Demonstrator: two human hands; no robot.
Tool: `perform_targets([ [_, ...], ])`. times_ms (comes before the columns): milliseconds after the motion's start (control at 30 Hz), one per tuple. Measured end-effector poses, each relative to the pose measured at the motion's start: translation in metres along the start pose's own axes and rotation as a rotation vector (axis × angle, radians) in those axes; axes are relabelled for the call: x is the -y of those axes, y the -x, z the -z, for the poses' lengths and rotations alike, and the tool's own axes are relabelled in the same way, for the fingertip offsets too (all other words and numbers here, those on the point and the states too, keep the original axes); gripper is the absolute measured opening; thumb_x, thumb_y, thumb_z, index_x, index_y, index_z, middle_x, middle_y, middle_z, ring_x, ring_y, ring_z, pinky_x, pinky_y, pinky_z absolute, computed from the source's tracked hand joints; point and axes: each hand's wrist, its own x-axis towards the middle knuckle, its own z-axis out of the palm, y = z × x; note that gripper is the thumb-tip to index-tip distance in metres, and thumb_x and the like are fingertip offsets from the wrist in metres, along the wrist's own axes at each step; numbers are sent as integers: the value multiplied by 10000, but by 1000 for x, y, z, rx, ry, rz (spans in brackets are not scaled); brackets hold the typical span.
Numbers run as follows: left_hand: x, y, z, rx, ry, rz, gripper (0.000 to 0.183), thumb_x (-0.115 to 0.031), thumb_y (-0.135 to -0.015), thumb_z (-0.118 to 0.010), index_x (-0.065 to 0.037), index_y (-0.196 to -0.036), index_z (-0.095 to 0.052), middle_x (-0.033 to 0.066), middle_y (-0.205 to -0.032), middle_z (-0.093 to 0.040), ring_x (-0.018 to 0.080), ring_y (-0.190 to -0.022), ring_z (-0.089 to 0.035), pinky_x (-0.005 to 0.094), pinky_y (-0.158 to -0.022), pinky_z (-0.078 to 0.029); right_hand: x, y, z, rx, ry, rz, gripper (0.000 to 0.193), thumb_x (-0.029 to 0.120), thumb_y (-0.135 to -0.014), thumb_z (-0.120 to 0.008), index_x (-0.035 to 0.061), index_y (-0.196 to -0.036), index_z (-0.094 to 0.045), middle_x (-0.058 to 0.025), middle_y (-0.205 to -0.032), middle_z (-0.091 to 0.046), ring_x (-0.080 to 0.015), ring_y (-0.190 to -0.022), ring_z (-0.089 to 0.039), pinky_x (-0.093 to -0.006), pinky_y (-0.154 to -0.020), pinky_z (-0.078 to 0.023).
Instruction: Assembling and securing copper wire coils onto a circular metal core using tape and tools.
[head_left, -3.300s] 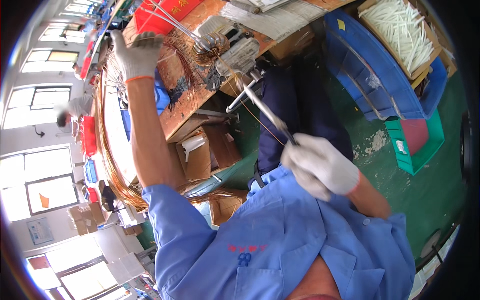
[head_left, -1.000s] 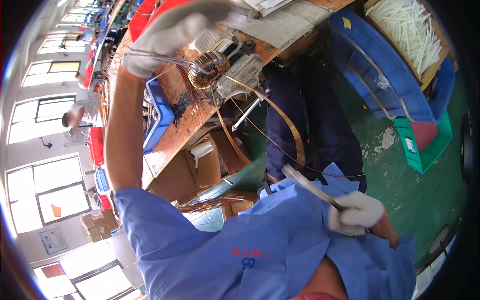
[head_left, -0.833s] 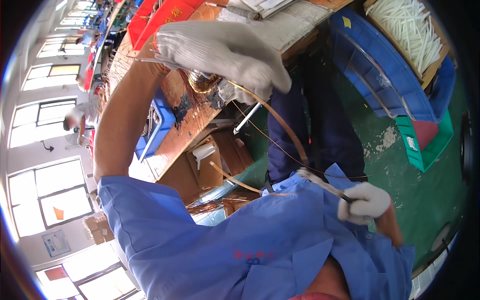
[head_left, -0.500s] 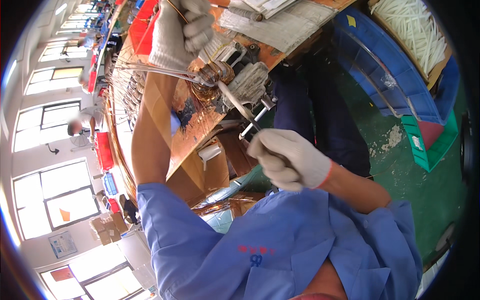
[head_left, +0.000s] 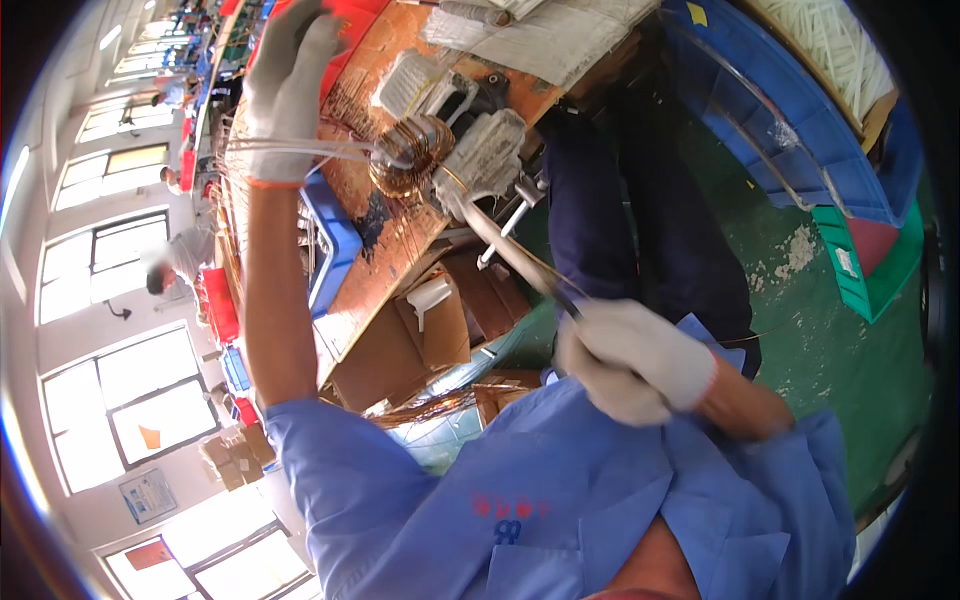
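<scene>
My left hand (head_left: 285,100), in a white knit glove, is raised over the bench's far left beside a red bin (head_left: 350,30). Its fingers look stretched and apart, somewhat blurred, with nothing visible in them. My right hand (head_left: 640,360), gloved too, is closed round the dark end of a long pale rod (head_left: 505,243). The rod slants up toward a cloth-wrapped jaw (head_left: 485,155) of a metal clamp, a thin copper wire running alongside it. Next to the jaw sits a ring-shaped copper coil winding (head_left: 412,152). White sleeved leads (head_left: 300,147) stretch left from the coil, passing at my left wrist.
A T-shaped clamp handle (head_left: 512,225) juts off the wooden bench's (head_left: 390,250) near edge. A blue tray (head_left: 335,245) lies by my left forearm. Right of my legs stand blue bins (head_left: 760,120), a box of white tubes (head_left: 830,50) and a green crate (head_left: 865,275).
My left hand has left the copper wire above the coil and moved left, its fingers opening. My right hand has drawn back down and right with the rod.
</scene>
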Motion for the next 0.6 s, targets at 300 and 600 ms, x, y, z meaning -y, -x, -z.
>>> perform_targets([
  [300, -73, -41, -42, 842, 176, 239, 328, -306, -1072, -642, 0, -1189, -671, -1, -763, -567, 82, -654, -521, 247, -543, -386, 5, 125, 13, -311, 524, -104, 296, 199, -1109, -495, -47, -1037, -642, -30, -553, -495, -108, -418, -465, -285, -407, -357],
  [600, 54, 6, -12, -115, 780, 560, 440, -425, -1056, -666, 11, -1012, -709, -32, -623, -467, 59, -511, -433, 230, -452, -309, 29, -105, -51, -206, -10, 310, 339, 356, -1146, -450, 70, -1021, -581, 13, -604, -447, -99, -395, -357, -291, -341, -280],
])
